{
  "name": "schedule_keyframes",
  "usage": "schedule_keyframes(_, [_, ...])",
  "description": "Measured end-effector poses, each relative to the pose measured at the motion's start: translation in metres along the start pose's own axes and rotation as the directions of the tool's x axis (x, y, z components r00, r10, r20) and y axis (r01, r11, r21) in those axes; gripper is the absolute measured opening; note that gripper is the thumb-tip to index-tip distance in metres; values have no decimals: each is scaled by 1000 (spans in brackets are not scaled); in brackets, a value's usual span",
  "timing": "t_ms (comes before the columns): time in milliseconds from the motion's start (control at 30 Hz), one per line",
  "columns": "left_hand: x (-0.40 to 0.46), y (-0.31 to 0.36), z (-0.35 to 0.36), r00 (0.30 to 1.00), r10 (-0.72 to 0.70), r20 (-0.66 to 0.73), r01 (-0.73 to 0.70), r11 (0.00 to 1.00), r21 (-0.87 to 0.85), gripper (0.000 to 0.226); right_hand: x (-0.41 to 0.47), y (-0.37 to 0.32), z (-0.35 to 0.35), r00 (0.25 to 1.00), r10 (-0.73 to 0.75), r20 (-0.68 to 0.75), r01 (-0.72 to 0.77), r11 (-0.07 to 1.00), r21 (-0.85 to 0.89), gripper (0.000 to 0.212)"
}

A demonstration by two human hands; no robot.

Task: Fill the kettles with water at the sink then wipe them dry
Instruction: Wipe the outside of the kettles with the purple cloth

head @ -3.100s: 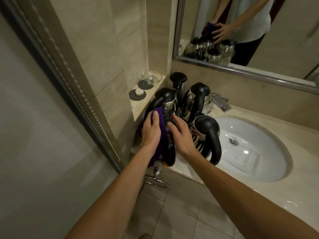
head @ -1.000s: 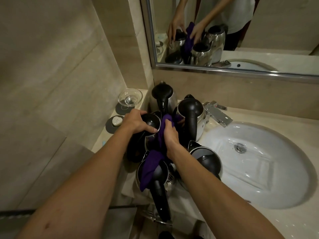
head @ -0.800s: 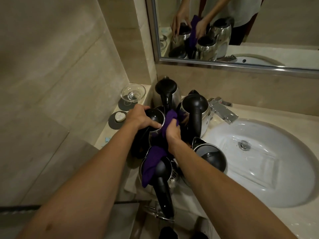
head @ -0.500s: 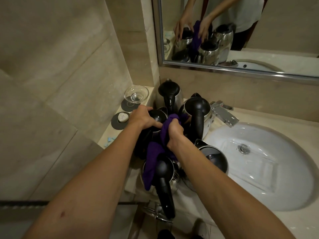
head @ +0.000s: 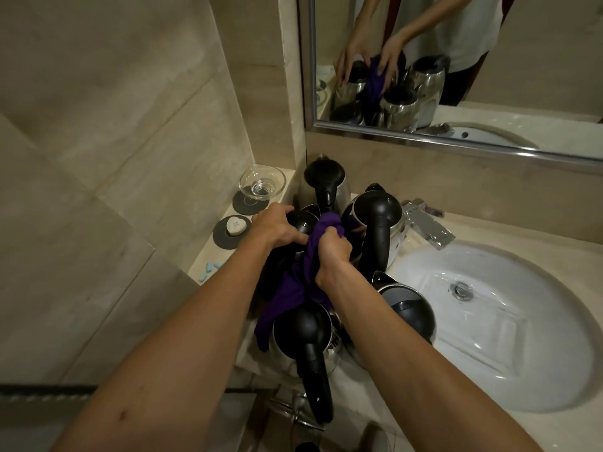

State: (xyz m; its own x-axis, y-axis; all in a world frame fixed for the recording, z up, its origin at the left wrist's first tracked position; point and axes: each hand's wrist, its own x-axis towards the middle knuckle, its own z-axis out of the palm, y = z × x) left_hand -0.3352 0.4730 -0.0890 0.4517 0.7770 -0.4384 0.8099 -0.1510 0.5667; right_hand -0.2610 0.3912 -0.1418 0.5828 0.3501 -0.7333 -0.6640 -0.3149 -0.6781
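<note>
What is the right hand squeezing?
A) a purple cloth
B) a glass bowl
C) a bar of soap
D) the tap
A: the right hand is curled round the bunched purple cloth among the kettles, while the glass bowl and soap sit untouched on the ledge and the tap is off to the side.

On the side ledge (head: 208, 259) by the tiled wall, a clear glass bowl (head: 262, 183) sits on a dark round coaster (head: 249, 203) at the far end. Nearer, a small white soap (head: 236, 225) rests on a second coaster (head: 228, 235). Small blue pieces (head: 208, 271) lie at the near edge. A framed mirror (head: 456, 145) hangs above.
</note>
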Motion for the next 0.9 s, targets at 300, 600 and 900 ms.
schedule_keyframes(300, [-4, -2, 3, 1000, 9, 4, -9, 1000, 10, 106, 10, 9, -10, 991, 130, -23, -128, 989, 79, 61])
schedule_keyframes(600, [-26, 16, -9, 998, 24, 62, -7, 966, -258, 82, -31, -33, -33, 995, 45, 92, -43, 999, -24, 41])
schedule_keyframes(900, [-55, 72, -19, 984, 137, -117, -180, 717, -674, 27, -80, -96, -9, 925, -255, 280, 232, 966, 114, 40])
